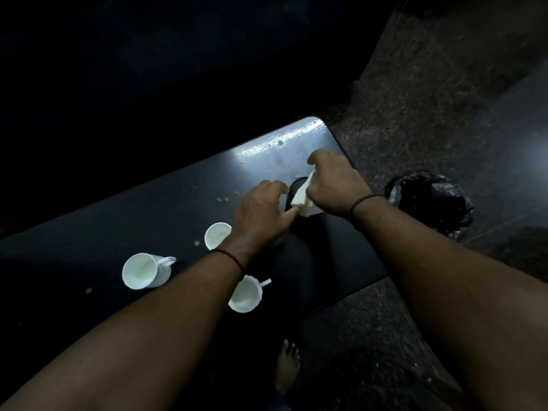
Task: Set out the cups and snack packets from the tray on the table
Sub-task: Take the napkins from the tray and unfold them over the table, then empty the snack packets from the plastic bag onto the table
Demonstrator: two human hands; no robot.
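Right hand [335, 182]: fingers curled, gripping white packet [302, 197]. Left hand [261, 212]: fingers relaxed, thumb touching packet (three cups [139, 271] nearer the body).

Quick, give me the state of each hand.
Left hand: open, fingers stretched toward the white packet, thumb tip touching it.
Right hand: closed on the white packet.

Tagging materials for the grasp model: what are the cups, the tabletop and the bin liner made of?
White cups: probably glazed ceramic, going by the thick walls, moulded handles and smooth sheen; hard plastic is possible. Tabletop: dark, hard and glossy, with a sharp light reflection at the far corner, so laminate or painted metal; cannot tell which. Bin liner: thin black plastic film, crinkled and shiny.
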